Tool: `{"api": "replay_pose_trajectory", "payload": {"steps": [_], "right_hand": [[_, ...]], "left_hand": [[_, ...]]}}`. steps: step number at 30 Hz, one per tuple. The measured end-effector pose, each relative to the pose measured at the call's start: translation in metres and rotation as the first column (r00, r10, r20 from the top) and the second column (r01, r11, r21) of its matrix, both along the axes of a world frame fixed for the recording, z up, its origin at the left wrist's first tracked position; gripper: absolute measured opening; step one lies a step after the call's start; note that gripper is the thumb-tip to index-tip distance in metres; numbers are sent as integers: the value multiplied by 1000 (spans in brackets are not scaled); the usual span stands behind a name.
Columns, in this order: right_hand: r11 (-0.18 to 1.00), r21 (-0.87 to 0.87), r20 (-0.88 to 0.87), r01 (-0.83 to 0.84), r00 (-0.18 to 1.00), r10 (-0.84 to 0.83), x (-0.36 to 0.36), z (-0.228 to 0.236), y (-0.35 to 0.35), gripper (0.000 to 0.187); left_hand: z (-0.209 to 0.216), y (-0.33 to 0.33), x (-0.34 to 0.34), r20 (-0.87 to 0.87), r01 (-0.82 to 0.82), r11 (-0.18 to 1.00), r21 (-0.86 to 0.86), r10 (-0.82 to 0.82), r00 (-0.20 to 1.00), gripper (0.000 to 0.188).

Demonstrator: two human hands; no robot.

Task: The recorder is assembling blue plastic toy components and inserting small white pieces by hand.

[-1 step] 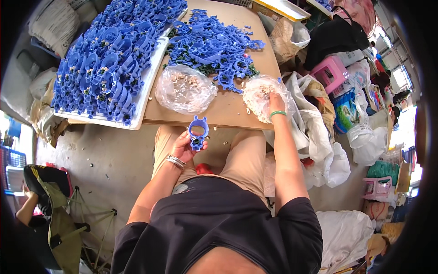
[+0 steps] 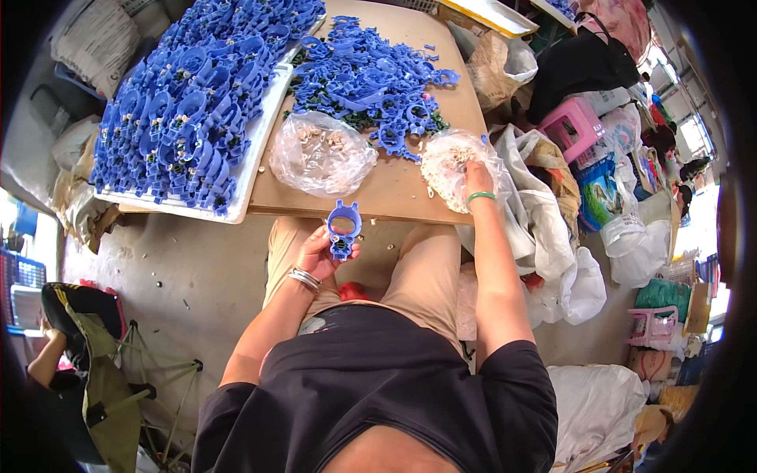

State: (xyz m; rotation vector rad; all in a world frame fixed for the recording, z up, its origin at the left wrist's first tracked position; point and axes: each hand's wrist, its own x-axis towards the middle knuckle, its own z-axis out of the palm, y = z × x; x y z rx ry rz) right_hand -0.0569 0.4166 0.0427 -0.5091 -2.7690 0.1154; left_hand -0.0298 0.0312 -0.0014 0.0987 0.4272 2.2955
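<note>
My left hand (image 2: 317, 254) is closed around the lower part of a blue plastic ring-shaped piece (image 2: 343, 229), held upright just off the table's near edge. Its round opening faces me, and small dark and pale bits show in its narrow base. My right hand (image 2: 476, 178), with a green bangle at the wrist, reaches into a clear plastic bag (image 2: 451, 156) full of small cream-coloured parts at the table's right corner. Those fingers are hidden among the parts. A second clear bag (image 2: 322, 154) with fewer cream parts lies left of it.
A loose heap of blue pieces (image 2: 371, 79) covers the far table (image 2: 355, 201). On the left, a white tray (image 2: 251, 169) carries many blue pieces in rows. White sacks (image 2: 532, 205) and a pink stool (image 2: 573, 128) stand right. Another person's arm (image 2: 49, 359) shows at lower left.
</note>
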Motion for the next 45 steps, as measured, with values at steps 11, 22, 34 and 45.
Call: {"api": "replay_pose_trajectory", "payload": {"steps": [11, 22, 34, 45], "right_hand": [[579, -729, -535, -366, 832, -149, 31, 65, -62, 18], [-46, -930, -368, -365, 926, 84, 78, 38, -230, 6], [529, -604, -494, -596, 801, 338, 69, 16, -242, 9], [627, -376, -471, -683, 723, 505, 72, 19, -234, 9]], "left_hand": [[4, 0, -4, 2, -2, 1000, 20, 2, 1000, 35], [-6, 3, -3, -16, -11, 997, 74, 12, 1000, 29], [-12, 2, -3, -62, -31, 998, 62, 35, 997, 21], [-13, 4, -4, -54, -77, 995, 62, 80, 995, 22]]}}
